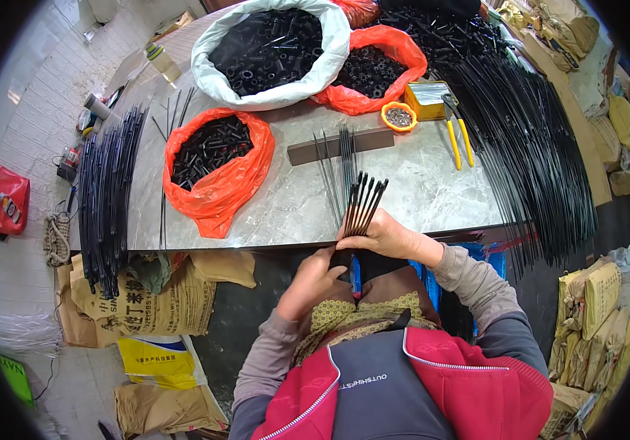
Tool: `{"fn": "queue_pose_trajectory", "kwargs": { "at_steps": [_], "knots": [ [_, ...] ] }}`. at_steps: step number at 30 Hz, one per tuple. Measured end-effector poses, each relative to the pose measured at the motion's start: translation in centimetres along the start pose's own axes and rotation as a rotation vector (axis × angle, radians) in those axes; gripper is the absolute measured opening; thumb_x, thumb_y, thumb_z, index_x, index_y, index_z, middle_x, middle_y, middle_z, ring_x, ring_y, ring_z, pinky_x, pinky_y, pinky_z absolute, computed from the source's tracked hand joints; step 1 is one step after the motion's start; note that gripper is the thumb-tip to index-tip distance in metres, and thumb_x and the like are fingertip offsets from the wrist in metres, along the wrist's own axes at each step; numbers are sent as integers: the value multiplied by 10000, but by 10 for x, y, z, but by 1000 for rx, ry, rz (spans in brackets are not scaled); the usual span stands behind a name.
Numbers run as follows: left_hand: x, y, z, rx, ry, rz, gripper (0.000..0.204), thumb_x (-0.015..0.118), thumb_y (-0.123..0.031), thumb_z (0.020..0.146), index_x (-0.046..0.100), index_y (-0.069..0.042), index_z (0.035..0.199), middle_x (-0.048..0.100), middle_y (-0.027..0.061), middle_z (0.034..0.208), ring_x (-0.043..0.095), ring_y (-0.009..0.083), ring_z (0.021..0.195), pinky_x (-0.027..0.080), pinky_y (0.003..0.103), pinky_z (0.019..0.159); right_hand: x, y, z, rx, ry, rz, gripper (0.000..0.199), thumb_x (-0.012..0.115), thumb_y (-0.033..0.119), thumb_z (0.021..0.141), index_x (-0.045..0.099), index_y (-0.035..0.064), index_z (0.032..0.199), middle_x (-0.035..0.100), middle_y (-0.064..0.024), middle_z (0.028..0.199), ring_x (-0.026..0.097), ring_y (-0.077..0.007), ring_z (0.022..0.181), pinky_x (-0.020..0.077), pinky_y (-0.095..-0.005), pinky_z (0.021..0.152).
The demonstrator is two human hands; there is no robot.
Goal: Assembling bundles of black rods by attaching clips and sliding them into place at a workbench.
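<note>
A bundle of thin dark rods with black ends [365,204] is gripped in my right hand [394,238], fanned slightly and pointing up over the table's front edge. My left hand [313,279] is closed just below, its fingertips meeting the right hand near the bundle's lower end; what they pinch is hidden. Beyond my hands, several more thin rods [347,158] lie on the table across a flat brown bar [381,140]. A narrow blue object [356,275] shows below my hands, its kind unclear.
Orange bags [252,172] and a white sack [201,55] of small black parts stand on the grey table [432,198]. Long rods lie piled left [109,198] and right [542,139]. Yellow-handled pliers [460,143] lie near an orange dish [387,124] and a yellow box [421,110].
</note>
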State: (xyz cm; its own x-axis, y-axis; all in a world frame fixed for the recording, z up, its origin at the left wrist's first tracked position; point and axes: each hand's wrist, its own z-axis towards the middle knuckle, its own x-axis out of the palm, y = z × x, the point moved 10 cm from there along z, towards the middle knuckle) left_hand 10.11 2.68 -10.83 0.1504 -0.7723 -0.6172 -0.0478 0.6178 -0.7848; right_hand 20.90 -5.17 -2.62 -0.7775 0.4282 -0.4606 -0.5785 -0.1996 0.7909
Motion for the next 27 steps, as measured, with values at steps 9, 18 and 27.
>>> {"fn": "queue_pose_trajectory", "kwargs": {
  "at_steps": [9,18,27],
  "knots": [
    [-117,-111,57,195,-249,-514,298,786,-47,934,724,30,1216,783,96,1081,735,135,981,583,293,885,-4,1,-4,9,-15,-17,220,829,201,901,748,24,1003,701,-118,934,706,-310,867,555,-400,769],
    [-94,-138,82,120,26,-780,227,624,2,1035,716,46,1238,782,113,1127,730,148,1025,593,298,915,-2,4,3,71,48,63,232,820,245,908,737,34,959,697,-131,872,706,-320,852,548,-414,772],
    [-110,-156,92,134,-34,-745,251,693,-10,1001,712,56,1242,788,140,1080,761,213,1010,611,347,928,0,-9,3,129,76,114,277,838,296,902,751,38,956,713,-127,850,711,-302,821,551,-405,752]
  ]
}}
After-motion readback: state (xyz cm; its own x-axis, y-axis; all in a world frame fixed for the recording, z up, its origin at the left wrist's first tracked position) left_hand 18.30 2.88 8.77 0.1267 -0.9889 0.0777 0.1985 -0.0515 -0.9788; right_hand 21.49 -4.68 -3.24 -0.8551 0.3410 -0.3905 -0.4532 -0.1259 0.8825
